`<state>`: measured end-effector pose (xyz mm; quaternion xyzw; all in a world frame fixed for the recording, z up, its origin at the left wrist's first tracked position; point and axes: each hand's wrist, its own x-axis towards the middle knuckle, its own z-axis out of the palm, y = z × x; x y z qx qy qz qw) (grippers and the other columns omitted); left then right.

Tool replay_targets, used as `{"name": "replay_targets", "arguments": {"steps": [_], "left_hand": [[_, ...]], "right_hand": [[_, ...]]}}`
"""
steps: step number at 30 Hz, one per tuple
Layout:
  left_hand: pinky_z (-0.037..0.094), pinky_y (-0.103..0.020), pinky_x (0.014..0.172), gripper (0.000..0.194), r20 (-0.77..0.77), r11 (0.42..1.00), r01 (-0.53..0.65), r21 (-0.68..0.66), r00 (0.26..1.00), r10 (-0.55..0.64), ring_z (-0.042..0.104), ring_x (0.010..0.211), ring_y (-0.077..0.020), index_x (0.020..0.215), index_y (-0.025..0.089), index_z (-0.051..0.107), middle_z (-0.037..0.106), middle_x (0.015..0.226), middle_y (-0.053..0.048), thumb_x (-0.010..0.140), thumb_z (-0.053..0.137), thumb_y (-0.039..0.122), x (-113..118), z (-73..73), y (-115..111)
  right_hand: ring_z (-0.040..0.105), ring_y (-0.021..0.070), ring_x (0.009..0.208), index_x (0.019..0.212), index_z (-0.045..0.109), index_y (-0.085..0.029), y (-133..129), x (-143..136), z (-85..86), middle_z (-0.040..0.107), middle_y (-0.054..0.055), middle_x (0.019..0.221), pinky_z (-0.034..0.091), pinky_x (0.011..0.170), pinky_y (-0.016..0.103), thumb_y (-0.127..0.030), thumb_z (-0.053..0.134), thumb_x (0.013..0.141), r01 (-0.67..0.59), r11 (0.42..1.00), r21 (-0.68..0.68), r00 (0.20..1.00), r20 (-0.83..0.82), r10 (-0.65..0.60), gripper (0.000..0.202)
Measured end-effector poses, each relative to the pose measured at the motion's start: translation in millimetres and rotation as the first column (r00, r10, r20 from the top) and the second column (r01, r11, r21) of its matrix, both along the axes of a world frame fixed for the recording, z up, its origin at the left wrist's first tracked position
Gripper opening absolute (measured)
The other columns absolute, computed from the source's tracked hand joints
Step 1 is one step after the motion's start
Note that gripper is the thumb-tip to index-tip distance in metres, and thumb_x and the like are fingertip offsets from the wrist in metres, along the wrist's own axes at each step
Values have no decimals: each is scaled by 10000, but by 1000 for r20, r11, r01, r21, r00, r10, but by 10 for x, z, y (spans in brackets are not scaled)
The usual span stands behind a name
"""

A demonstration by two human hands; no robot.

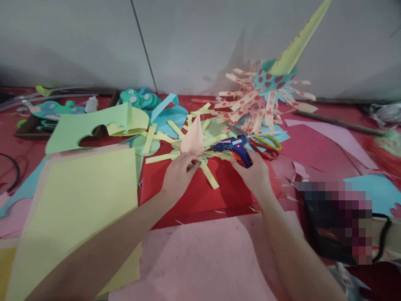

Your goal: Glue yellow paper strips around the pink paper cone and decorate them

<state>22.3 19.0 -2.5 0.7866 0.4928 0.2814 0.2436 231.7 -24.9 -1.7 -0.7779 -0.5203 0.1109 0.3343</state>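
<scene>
At the middle of the red bench [31,152], I observe a pale pink paper cone [192,138] standing upright amid radiating yellow paper strips [209,174]. The left hand [178,173] has its grip pinched at the cone's base. The right hand [254,171] has its grip closed around a blue plastic glue gun [228,144], nozzle directed left.

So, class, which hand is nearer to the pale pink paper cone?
Left. The left hand is at the base of the paper cone; the right hand is to its right, holding the blue glue gun.
</scene>
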Motion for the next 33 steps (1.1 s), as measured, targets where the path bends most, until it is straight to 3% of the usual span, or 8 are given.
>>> {"name": "replay_targets", "arguments": {"steps": [7,13,17,20,22,27,33], "left_hand": [[437,-224,601,118,30,998,3,58,1000,-4,542,638,-98,941,216,633,634,893,4,862,550,185,-16,-11,-11],[476,-246,654,295,60,998,-39,52,998,36,548,646,-92,1151,242,544,624,1026,-15,859,564,207,-11,2,1],[478,-251,687,205,61,993,-35,112,998,28,573,741,-114,1063,219,553,615,1018,-19,859,570,223,-9,9,-11],[466,-260,680,64,-7,988,-14,154,1000,15,574,775,-140,880,195,562,594,893,-14,875,545,256,-7,4,-28],[456,-271,669,122,-106,991,23,129,994,-10,566,751,-149,803,189,543,574,834,-12,883,531,281,-1,-5,-35],[438,-331,752,223,-309,989,130,70,946,-103,547,883,-210,872,178,538,567,880,-36,863,547,401,30,-32,-29],[425,-347,796,230,-347,990,127,57,933,-99,536,923,-222,893,166,529,570,942,-51,839,588,382,61,-33,-14]], "right_hand": [[552,216,767,1031,642,-189,-13,3,-10,622,86,920,441,709,350,-504,584,708,-17,1000,13,1000,0,17,455],[565,221,787,1050,634,-183,-10,2,-17,620,80,914,447,722,349,-504,590,707,-5,1000,13,1000,-7,5,472],[568,226,796,1052,630,-188,-8,3,-5,614,78,908,450,721,355,-514,586,704,9,1000,0,1000,-6,-9,479],[568,225,794,1047,630,-192,-8,3,4,613,77,911,449,716,352,-512,581,706,7,1000,-1,1000,-7,-7,470],[567,220,785,1038,632,-187,-8,1,7,616,79,910,447,712,348,-507,583,705,6,1000,-6,1000,-10,-6,464],[567,226,794,1035,631,-182,-6,-8,-3,622,97,949,446,723,359,-515,580,706,1,1000,-7,1000,-12,-1,470],[568,227,801,1031,630,-174,-2,-17,-5,624,103,957,447,738,365,-521,582,694,9,1000,-11,999,-35,-10,487]]}}
